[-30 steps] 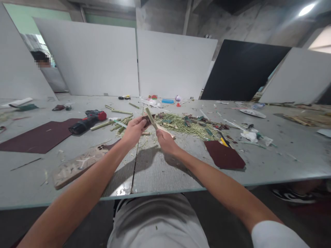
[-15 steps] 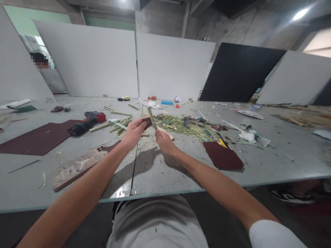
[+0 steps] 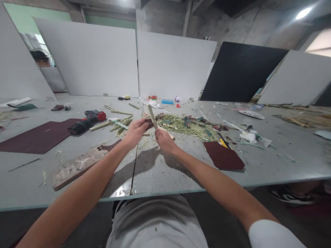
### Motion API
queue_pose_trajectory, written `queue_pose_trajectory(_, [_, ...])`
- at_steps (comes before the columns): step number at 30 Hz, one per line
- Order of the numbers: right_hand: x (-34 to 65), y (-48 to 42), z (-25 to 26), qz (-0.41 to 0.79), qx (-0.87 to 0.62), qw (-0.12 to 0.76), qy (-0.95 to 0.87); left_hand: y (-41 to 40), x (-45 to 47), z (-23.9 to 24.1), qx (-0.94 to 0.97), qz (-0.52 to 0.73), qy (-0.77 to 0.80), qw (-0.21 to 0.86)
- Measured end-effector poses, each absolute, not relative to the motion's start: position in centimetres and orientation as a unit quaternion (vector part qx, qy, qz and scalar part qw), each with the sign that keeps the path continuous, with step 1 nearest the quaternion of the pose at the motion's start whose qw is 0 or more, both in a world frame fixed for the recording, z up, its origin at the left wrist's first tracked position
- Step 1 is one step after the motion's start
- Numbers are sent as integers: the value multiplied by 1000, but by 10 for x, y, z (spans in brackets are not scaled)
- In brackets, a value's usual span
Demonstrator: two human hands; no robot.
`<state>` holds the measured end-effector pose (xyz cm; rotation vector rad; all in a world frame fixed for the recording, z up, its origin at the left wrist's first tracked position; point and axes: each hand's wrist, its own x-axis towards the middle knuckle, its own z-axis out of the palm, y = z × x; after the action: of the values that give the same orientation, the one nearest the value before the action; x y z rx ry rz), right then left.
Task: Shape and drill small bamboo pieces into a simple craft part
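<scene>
Both my hands meet above the middle of the grey table (image 3: 160,172). My right hand (image 3: 163,140) is closed round the lower end of a pale green bamboo strip (image 3: 152,116) that stands tilted up and to the left. My left hand (image 3: 135,131) is closed on a small dark brown piece (image 3: 148,121), which looks like sandpaper, pressed against the strip. Behind the hands lies a heap of green shavings (image 3: 184,125).
A red and black power drill (image 3: 86,121) and loose bamboo sticks (image 3: 113,124) lie to the left. Dark red sheets (image 3: 223,155) (image 3: 38,136) flank the hands. A phone in a patterned case (image 3: 77,166) lies near left. A person stands at the far left behind panels.
The bamboo strip has turned more upright between my hands, and both hands have drawn slightly closer together. Nothing else on the table has moved.
</scene>
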<state>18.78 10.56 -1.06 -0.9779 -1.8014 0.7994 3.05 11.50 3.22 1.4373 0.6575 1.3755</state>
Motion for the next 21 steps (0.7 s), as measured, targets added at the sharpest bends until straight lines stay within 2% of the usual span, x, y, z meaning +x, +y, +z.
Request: queue_pose_trajectory(21, [193,102,1,248,-413,438,-759,114,29,36,590,580,263,497])
